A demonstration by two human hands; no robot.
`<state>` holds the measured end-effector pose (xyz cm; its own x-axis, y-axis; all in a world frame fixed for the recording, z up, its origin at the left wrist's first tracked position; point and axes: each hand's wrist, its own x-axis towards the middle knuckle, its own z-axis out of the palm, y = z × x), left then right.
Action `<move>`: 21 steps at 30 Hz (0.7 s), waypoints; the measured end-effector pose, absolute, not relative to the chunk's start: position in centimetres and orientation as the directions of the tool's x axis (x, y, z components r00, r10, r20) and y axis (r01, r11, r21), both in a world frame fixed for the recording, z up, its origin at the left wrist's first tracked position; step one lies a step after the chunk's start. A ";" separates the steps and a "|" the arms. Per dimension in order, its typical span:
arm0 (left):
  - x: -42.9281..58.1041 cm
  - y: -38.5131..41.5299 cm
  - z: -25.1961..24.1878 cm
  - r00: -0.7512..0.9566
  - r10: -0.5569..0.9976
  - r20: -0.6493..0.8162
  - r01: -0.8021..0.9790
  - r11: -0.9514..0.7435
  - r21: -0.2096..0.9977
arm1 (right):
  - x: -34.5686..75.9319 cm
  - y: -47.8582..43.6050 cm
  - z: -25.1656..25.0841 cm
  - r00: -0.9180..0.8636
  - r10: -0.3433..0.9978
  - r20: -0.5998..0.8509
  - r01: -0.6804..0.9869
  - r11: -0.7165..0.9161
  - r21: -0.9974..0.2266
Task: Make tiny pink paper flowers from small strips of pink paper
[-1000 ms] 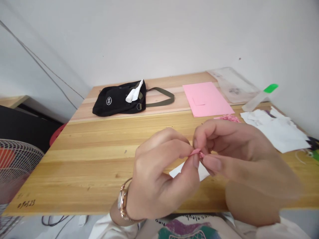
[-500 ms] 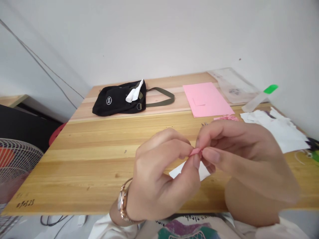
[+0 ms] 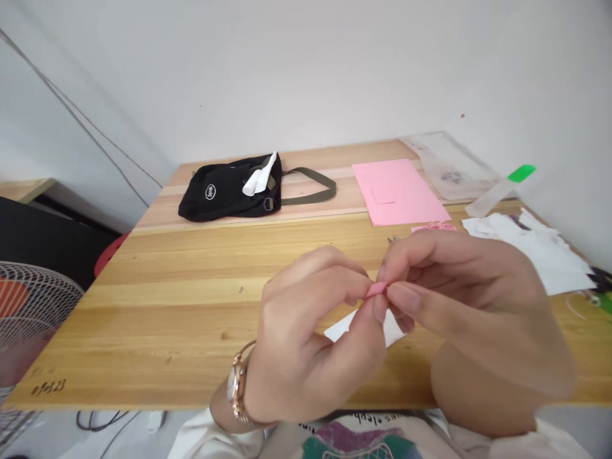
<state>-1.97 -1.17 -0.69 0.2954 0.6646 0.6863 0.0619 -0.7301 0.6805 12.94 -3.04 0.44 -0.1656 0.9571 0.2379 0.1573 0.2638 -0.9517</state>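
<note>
A small folded piece of pink paper (image 3: 376, 290) is pinched between both hands above the table. My left hand (image 3: 315, 331), with a watch (image 3: 235, 386) at its wrist, grips the paper's left side between thumb and fingertips. My right hand (image 3: 459, 299) pinches the right end, its thumb and forefinger covering part of it. Below the fingers lies a white sheet of paper (image 3: 340, 327), partly hidden by the hands. Pink paper scraps (image 3: 433, 225) show just behind my right hand, and a small metal tip (image 3: 393, 240) sticks out there.
On the wooden table (image 3: 182, 299) a black bag (image 3: 222, 191) with an olive strap lies at the back left. Pink sheets (image 3: 406, 188), a clear plastic sleeve (image 3: 449, 162), a green-capped bottle (image 3: 500, 191) and crumpled white paper (image 3: 535, 252) are at the right. A fan (image 3: 36, 319) stands at left.
The hands keep their pinch on the pink paper, which has turned very slightly between the fingertips. The camera view has shifted a little.
</note>
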 end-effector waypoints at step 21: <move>-2.1 -1.2 -0.6 0.315 0.666 0.676 0.112 -0.733 0.671 | 13.1 -2.6 0.6 -0.244 0.953 0.180 0.058 0.200 -0.978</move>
<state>-2.05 -1.17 -0.55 0.3146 0.6665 0.6759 0.1117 -0.7331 0.6709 13.13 -2.64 0.63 -0.2442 0.9529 0.1801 0.0578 0.1997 -0.9781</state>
